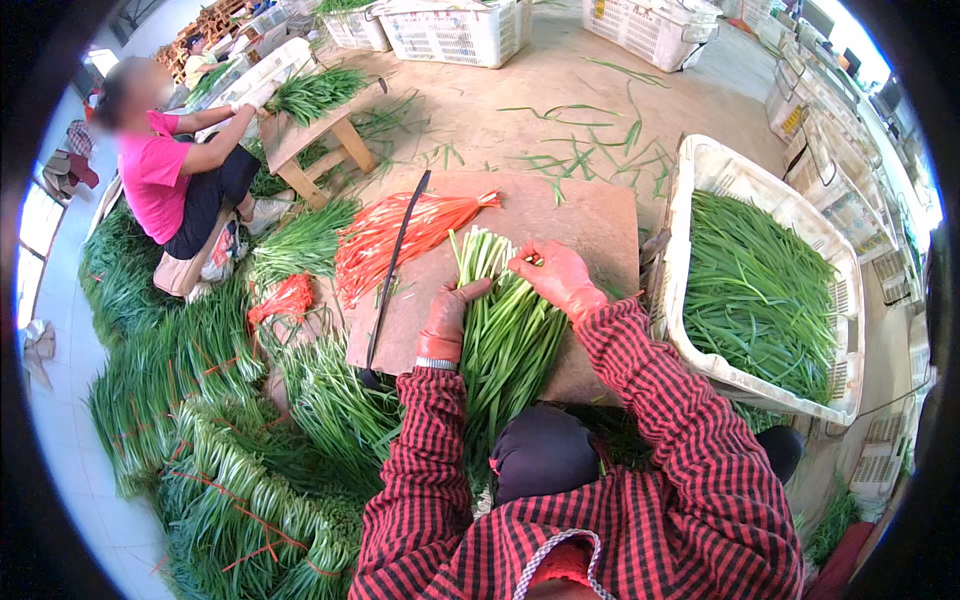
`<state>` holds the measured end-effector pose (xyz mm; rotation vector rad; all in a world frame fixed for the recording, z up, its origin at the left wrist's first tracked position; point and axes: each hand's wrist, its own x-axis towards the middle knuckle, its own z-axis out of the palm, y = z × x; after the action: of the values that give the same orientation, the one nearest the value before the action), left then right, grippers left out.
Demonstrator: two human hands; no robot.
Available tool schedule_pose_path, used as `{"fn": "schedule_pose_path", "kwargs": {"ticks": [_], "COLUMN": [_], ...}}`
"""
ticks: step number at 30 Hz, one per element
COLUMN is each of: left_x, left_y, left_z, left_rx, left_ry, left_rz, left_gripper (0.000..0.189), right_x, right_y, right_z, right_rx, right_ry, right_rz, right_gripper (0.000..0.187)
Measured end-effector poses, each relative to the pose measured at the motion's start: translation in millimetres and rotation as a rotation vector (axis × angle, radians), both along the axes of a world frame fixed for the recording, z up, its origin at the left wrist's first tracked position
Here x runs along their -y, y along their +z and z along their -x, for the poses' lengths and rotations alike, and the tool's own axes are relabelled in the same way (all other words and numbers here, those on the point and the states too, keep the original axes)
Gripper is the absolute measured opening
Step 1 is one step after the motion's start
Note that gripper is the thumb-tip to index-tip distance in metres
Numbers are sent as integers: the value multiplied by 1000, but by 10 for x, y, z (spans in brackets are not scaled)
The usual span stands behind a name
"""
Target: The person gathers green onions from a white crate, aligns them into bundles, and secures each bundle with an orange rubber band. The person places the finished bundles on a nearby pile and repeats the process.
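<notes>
A bunch of green leafy stalks, seemingly garlic chives [506,337], lies on the wooden board [592,217], its pale ends pointing away from me. My left hand [450,311], in a reddish rubber glove, grips the bunch's left side near the pale ends, thumb across the stalks. Gloved too, my right hand [559,274] is at the bunch's upper right, thumb and fingertips pinched together; whether a stalk is between them I cannot tell. Left of the bunch, a bundle of red ties [405,225] rests on the board, with a long black strip [397,259] across it.
A white plastic crate [679,300] of cut greens stands at the right. Tied bunches [225,450] are heaped at the left, near a smaller bundle of red ties [285,298]. A co-worker in a pink top [154,187] sits at a wooden bench [300,142]. More crates [457,34] stand behind.
</notes>
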<state>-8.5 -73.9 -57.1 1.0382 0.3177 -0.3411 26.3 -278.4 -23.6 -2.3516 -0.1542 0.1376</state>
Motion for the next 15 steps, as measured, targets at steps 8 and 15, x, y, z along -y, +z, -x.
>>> {"fn": "schedule_pose_path", "kwargs": {"ticks": [8,15], "left_x": [41,84], "left_y": [-124,-122], "left_z": [-15,35], "left_rx": [31,92], "left_ry": [27,34], "left_rz": [-18,-55], "left_gripper": [28,29], "right_x": [62,6], "right_y": [48,220], "right_z": [40,-14], "right_rx": [-58,-220], "right_ry": [12,35], "right_rz": [-220,-137], "right_gripper": [46,48]}}
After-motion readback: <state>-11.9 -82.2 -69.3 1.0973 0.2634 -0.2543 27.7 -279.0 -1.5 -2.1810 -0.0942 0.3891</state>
